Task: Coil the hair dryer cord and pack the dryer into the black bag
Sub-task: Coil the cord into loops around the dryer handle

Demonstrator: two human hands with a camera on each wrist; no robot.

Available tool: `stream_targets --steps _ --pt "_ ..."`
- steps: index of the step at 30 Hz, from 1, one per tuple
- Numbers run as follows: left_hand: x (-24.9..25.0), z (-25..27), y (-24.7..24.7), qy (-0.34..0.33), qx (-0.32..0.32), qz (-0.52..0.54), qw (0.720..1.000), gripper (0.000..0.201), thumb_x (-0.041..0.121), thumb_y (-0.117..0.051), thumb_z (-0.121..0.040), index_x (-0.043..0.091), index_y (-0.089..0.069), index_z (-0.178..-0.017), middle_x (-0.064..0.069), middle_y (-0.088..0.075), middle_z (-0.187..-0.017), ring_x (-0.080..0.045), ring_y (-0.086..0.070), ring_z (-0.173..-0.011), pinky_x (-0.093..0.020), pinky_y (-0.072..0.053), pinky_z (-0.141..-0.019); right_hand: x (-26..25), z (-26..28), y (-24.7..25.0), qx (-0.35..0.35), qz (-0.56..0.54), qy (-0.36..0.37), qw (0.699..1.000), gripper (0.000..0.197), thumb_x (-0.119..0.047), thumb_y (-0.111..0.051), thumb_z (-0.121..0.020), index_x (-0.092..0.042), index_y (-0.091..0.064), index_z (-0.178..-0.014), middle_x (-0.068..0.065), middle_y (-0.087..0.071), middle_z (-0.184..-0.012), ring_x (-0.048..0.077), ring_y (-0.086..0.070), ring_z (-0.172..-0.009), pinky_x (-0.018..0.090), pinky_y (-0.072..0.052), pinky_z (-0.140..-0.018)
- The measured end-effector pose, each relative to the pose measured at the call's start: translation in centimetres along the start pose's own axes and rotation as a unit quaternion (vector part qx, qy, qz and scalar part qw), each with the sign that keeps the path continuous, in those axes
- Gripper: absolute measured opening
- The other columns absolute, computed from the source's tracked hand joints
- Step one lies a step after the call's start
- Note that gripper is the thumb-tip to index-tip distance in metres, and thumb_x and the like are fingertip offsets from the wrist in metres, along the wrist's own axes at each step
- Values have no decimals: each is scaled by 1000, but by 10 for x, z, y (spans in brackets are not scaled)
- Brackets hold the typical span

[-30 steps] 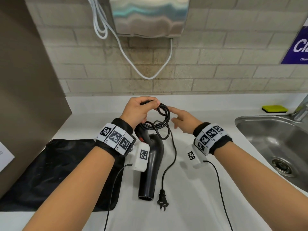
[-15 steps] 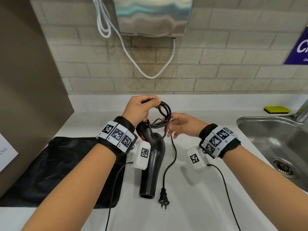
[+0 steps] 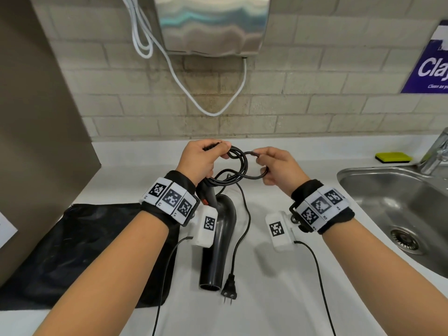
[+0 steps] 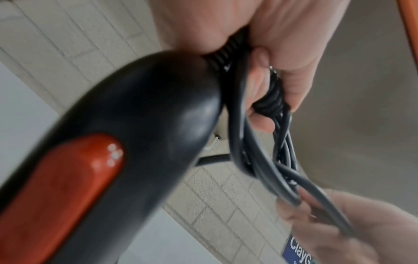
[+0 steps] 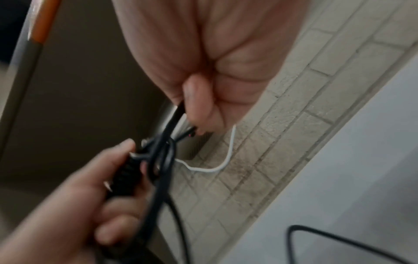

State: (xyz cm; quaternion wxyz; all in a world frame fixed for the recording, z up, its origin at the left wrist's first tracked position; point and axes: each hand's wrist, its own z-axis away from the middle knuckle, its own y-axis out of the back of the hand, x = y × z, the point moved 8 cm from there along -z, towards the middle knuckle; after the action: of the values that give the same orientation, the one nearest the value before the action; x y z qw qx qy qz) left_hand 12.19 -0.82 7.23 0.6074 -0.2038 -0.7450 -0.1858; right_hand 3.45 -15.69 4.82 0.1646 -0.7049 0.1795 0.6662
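Note:
The black hair dryer [image 3: 224, 236] has its nozzle pointing toward me on the white counter [image 3: 278, 299]. Its handle with a red switch [image 4: 68, 187] rises to my left hand [image 3: 223, 151]. That hand grips the handle's end together with several loops of black cord [image 3: 240, 168]. My right hand [image 3: 260, 161] pinches one loop of the cord [image 5: 175, 114] just to the right of the coil. The rest of the cord trails down to the plug [image 3: 229, 288] beside the nozzle. The black bag [image 3: 80, 251] lies flat at the left, partly under my left forearm.
A steel sink [image 3: 400, 209] with a tap [image 3: 436, 151] is set in the counter at the right, and a yellow sponge [image 3: 392, 157] lies behind it. A wall hand dryer [image 3: 213, 23] with a white cable [image 3: 208, 110] hangs above. A brown panel [image 3: 36, 141] stands at the left.
My right hand, open beside the coil a second ago, has curled and now pinches a loop of cord, drawn out a little to the right. My left hand keeps its grip.

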Motion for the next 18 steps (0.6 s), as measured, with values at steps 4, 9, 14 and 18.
stream_targets --steps 4,9,14,18 --pt "-1 -1 4 8 16 17 1000 13 22 -62 -88 16 -67 -77 0 -64 -69 -7 -26 -32 -16 -29 -36 -20 8 -8 -48 -97 15 994 18 3 -41 -93 -4 -55 -102 5 -44 -74 6 -41 -38 19 -47 -43" --pt "-2 -3 6 10 24 25 999 16 27 -62 -89 17 -66 -77 2 -61 -67 -7 -27 -33 -17 -30 -37 -26 14 -21 -121 -171 51 976 35 15 -37 -88 -3 -43 -117 3 -51 -87 6 -56 -51 25 -57 -63" --pt "0 -2 -6 2 -10 -5 1000 14 27 -60 -90 19 -67 -80 0 -63 -70 -6 -29 -33 -19 -31 -38 -33 5 -25 -72 -109 116 985 48 12 -55 -78 -5 -42 -120 1 -52 -91 5 -57 -56 19 -50 -52" --pt "1 -3 -11 4 -40 -24 999 13 24 -58 -91 20 -65 -81 -1 -63 -73 -5 -31 -33 -19 -32 -38 -42 3 -33 -63 -13 147 987 49 19 -48 -82 2 -38 -127 1 -52 -91 1 -55 -51 16 -51 -55"
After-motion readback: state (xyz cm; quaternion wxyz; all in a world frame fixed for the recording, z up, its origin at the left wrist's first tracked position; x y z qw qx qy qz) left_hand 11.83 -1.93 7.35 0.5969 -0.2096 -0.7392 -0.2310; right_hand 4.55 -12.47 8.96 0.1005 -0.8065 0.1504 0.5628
